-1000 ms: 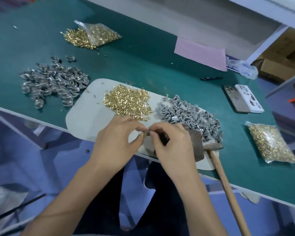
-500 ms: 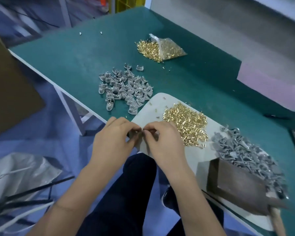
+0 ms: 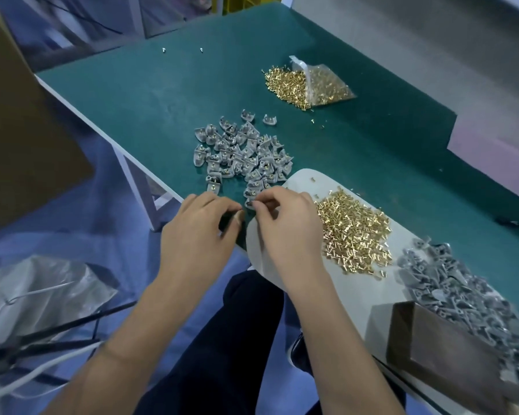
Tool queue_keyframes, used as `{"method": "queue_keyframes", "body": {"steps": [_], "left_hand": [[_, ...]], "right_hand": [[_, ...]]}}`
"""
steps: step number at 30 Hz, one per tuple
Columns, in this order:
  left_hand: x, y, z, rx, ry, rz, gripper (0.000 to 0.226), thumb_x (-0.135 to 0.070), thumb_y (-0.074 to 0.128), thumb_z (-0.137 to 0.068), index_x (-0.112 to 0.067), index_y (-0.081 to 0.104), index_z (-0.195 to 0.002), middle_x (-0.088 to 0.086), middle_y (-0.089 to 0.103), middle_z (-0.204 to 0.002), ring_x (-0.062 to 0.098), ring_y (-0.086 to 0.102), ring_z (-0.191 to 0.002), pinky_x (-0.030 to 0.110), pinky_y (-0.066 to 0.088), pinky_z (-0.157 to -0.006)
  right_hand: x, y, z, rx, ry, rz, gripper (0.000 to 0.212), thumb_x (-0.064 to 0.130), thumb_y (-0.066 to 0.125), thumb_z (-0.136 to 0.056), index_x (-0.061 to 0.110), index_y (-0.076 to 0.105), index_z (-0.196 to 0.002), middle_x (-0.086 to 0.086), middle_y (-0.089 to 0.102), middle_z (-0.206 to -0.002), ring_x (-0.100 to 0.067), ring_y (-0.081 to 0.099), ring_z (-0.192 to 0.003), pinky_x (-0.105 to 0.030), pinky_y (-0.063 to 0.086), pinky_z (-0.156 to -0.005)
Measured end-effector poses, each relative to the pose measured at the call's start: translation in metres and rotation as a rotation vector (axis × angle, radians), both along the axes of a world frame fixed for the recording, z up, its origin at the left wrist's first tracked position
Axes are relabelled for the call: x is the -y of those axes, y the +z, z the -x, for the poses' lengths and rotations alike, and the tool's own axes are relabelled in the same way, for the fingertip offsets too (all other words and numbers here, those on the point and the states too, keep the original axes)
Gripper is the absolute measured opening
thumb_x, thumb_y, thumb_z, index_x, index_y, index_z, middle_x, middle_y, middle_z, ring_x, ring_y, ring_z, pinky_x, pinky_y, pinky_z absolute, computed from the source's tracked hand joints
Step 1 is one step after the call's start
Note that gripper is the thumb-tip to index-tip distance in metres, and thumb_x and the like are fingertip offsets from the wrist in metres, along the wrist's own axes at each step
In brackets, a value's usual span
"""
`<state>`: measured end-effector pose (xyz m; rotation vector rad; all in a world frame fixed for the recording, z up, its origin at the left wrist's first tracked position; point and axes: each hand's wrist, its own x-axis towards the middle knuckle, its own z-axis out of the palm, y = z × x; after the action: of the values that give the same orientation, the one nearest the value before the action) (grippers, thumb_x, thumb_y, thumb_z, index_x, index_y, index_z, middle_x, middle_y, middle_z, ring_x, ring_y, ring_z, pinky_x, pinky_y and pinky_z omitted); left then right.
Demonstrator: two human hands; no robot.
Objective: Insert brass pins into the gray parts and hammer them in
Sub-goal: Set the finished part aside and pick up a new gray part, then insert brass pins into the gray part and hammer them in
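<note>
Head view: your hands have swung left from the pale mat (image 3: 306, 187) to the finished pile (image 3: 240, 154) on the worktop (image 3: 162, 94). Your right hand (image 3: 285, 223) pinches what looks like a pinned gray part (image 3: 250, 202) at the pile's edge; your left hand (image 3: 198, 232) curls beside it, apparently holding nothing. Loose brass pins (image 3: 354, 229) wait alongside.
</note>
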<state>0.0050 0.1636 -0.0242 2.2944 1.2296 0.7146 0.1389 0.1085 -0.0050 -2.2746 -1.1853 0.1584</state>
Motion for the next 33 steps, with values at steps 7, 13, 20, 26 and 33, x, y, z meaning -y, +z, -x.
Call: {"method": "queue_keyframes", "body": {"steps": [7,13,20,26,33], "left_hand": [[0.017,0.009,-0.017,0.066,-0.216,0.023,0.008,-0.032,0.067,-0.091,-0.034,0.071,-0.097,-0.017,0.063,-0.092,0.010,0.055,-0.093,0.032,0.050,-0.062],[0.000,0.017,-0.056,0.006,-0.201,-0.002,0.020,-0.028,0.068,-0.091,-0.032,0.070,-0.110,-0.017,0.068,-0.094,0.012,0.050,-0.107,0.030,0.042,-0.068],[-0.020,0.028,-0.097,-0.259,-0.235,-0.138,0.031,-0.025,0.061,-0.097,-0.028,0.063,-0.128,-0.003,0.060,-0.122,0.024,0.038,-0.122,0.035,0.036,-0.085],[-0.025,0.031,-0.104,-0.329,-0.195,-0.166,0.023,-0.016,0.062,-0.094,-0.033,0.074,-0.106,-0.007,0.062,-0.114,0.024,0.037,-0.117,0.030,0.028,-0.081],[-0.023,0.032,-0.102,-0.263,-0.225,-0.155,0.015,-0.019,0.061,-0.092,-0.027,0.073,-0.091,-0.008,0.066,-0.093,0.022,0.039,-0.104,0.029,0.018,-0.072]], "right_hand": [[0.032,0.014,-0.021,0.001,-0.119,-0.104,0.011,0.027,0.063,-0.097,0.031,0.072,-0.092,0.018,0.070,-0.087,-0.014,0.051,-0.099,-0.027,0.033,-0.072],[0.063,0.020,-0.045,-0.005,-0.238,-0.110,0.011,0.025,0.064,-0.095,0.030,0.073,-0.091,0.020,0.070,-0.091,-0.014,0.051,-0.101,-0.025,0.033,-0.076],[0.056,0.008,-0.043,0.059,-0.243,-0.055,0.013,0.029,0.063,-0.097,0.028,0.076,-0.096,0.012,0.071,-0.095,-0.019,0.051,-0.099,-0.030,0.037,-0.081],[0.024,0.005,-0.041,0.214,-0.268,0.040,0.021,0.041,0.063,-0.097,0.029,0.079,-0.095,0.004,0.067,-0.094,-0.024,0.046,-0.098,-0.035,0.038,-0.074],[0.016,0.006,-0.047,0.271,-0.167,0.179,0.025,0.035,0.054,-0.099,0.026,0.077,-0.101,0.001,0.067,-0.102,-0.027,0.045,-0.106,-0.037,0.038,-0.084]]}}
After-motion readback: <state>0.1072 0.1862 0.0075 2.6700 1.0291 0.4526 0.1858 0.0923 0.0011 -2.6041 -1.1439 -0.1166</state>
